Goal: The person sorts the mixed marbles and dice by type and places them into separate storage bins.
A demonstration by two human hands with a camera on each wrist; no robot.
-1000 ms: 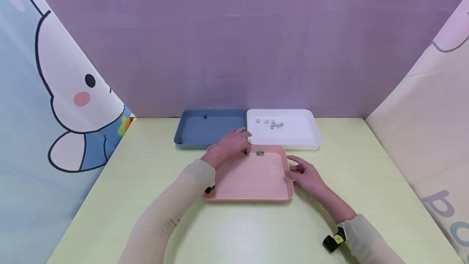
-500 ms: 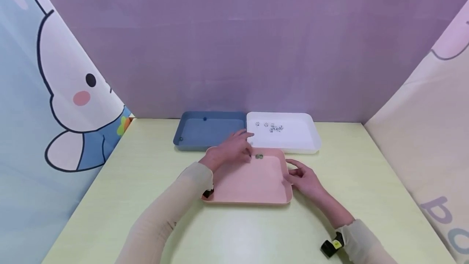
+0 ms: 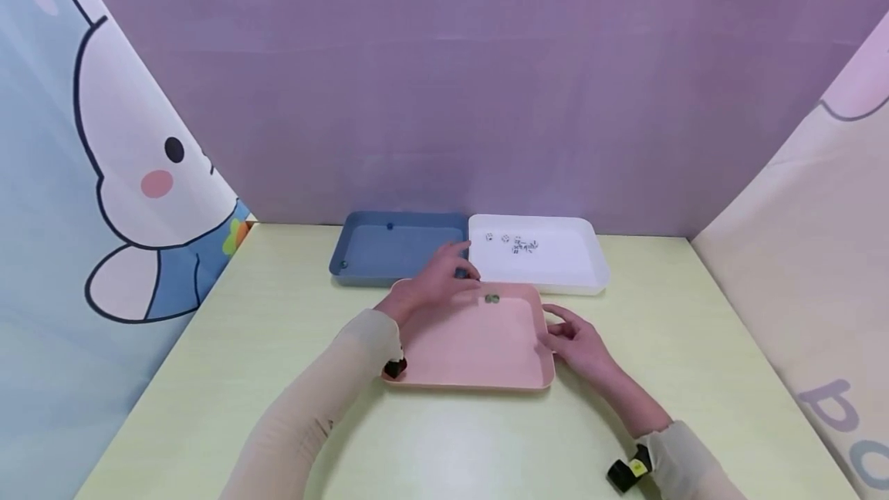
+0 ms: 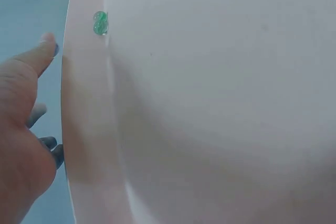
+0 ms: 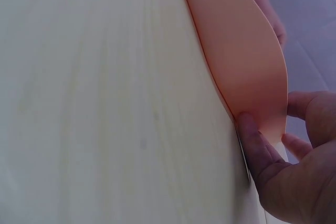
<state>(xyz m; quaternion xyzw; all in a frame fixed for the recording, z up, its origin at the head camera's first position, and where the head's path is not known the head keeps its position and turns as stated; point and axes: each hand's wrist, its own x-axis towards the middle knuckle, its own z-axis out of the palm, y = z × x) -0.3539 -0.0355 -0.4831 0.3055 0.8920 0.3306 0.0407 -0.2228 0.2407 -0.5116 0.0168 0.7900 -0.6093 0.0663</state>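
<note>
My left hand (image 3: pixel 439 275) hovers over the far rim of the pink tray (image 3: pixel 479 346), at the blue tray's (image 3: pixel 403 253) near right corner. Its thumb and a bent finger meet at a tiny dark marble (image 4: pixel 56 50), mostly hidden by the thumb tip; the index finger points away. Two green marbles (image 3: pixel 491 298) lie side by side against the pink tray's far wall, right of that hand. My right hand (image 3: pixel 579 342) grips the pink tray's right side, one finger against the outer wall and others at the rim (image 5: pixel 287 108).
Dark marbles sit in the blue tray, one near the back (image 3: pixel 390 227) and one at the near left corner (image 3: pixel 343 264). Beside it stands a white tray (image 3: pixel 572 257) with several white dice (image 3: pixel 525 246). A purple backdrop (image 3: pixel 444 99) rises behind the pale table (image 3: pixel 264 346).
The left hand has lifted from inside the pink tray and shifted slightly away, over its far rim toward the blue tray. The right hand keeps its place at the tray's side.
</note>
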